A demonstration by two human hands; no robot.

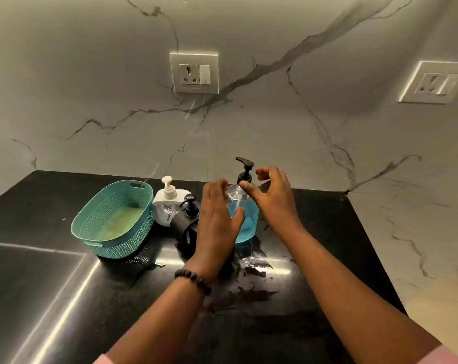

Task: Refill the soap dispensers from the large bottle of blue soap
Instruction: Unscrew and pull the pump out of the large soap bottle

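Head view is showing, from left to right, a teal basket (112, 219) sitting on the black surface (65, 298), then a white pump dispenser (167, 203) standing just beside its right wall, then a black pump dispenser (187, 219) standing in front of it and touching or nearly touching it; both dispensers are waiting upright with pumps on, probably grouped close so that each can be reached once the soap is open. Next, the left hand (217, 219) is wrapping the left flank of the large bottle of blue soap (245, 219), fingers curling round the clear shoulder and thumb pressing on the blue front, most likely bracing it so it cannot turn or slide on the glossy surface. The bottle is standing upright between the two hands, roughly two-thirds full, its black pump head (245, 169) rising above both. The right hand (272, 195) is hovering at the collar of that pump, thumb tip touching the neck just under the cap while the other fingers are curling loosely in the air and holding nothing; I judge it is settling in to unscrew the pump. So the left grip is holding the bottle's body, and the right grip is not yet closing, with the cap lying just left of its palm.
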